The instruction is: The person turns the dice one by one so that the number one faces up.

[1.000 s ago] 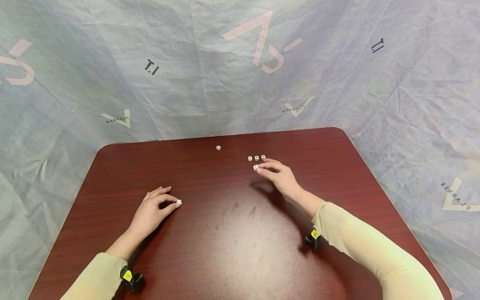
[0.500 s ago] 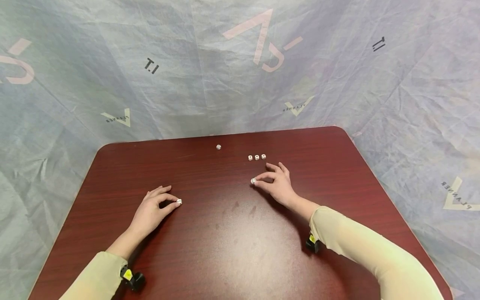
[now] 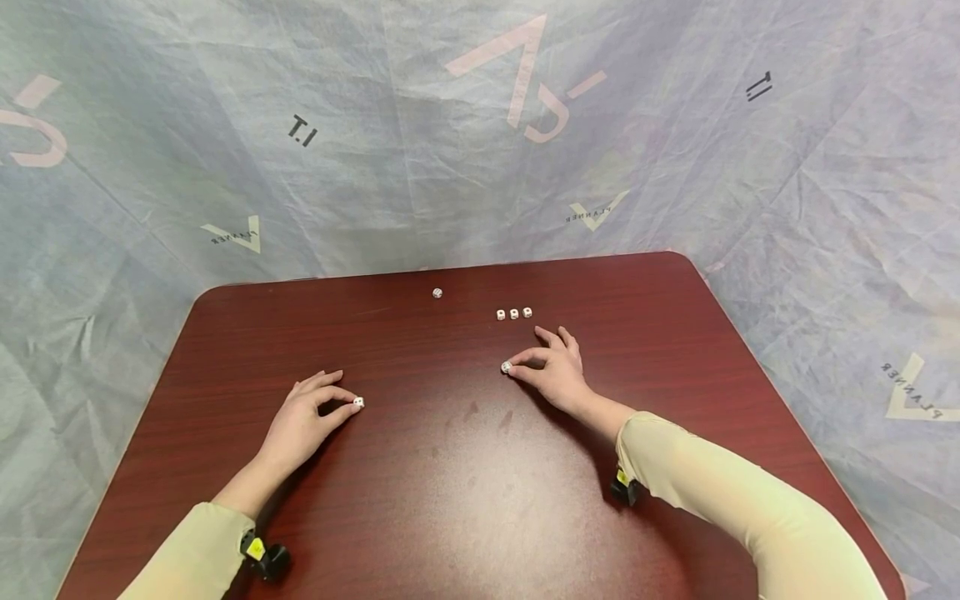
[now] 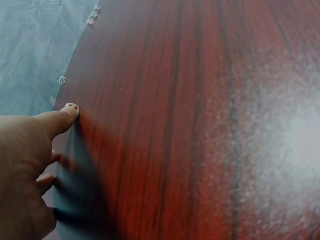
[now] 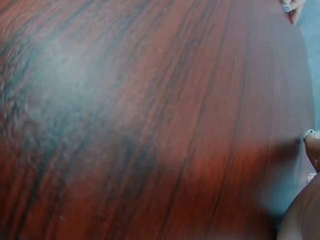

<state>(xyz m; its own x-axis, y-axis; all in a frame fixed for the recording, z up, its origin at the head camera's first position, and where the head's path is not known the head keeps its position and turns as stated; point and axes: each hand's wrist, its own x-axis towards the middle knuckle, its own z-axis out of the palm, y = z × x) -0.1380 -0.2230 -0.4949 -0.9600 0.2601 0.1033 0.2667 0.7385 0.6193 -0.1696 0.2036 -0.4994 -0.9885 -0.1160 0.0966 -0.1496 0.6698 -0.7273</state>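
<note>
My left hand [image 3: 303, 425] pinches a white die [image 3: 358, 402] between thumb and index finger, low over the left part of the table. In the left wrist view that die [image 4: 73, 108] shows red dots past the thumb tip. Nearer the middle, my right hand [image 3: 557, 375] pinches another white die [image 3: 506, 367] between thumb and index finger, its other fingers spread toward the back. Beyond it lie three dice in a row, the left die [image 3: 500, 315], the middle die [image 3: 513, 314] and the right die [image 3: 527, 312], each with a red dot on top.
A lone die [image 3: 437, 293] lies near the back edge of the dark red wooden table [image 3: 420, 517]. A printed grey cloth [image 3: 375, 167] hangs behind and at both sides. A black wrist camera [image 3: 268, 562] sits at the left sleeve.
My right hand has drawn back toward me from the row of dice, bringing its die down close to the table. The left hand has stayed in place with its die.
</note>
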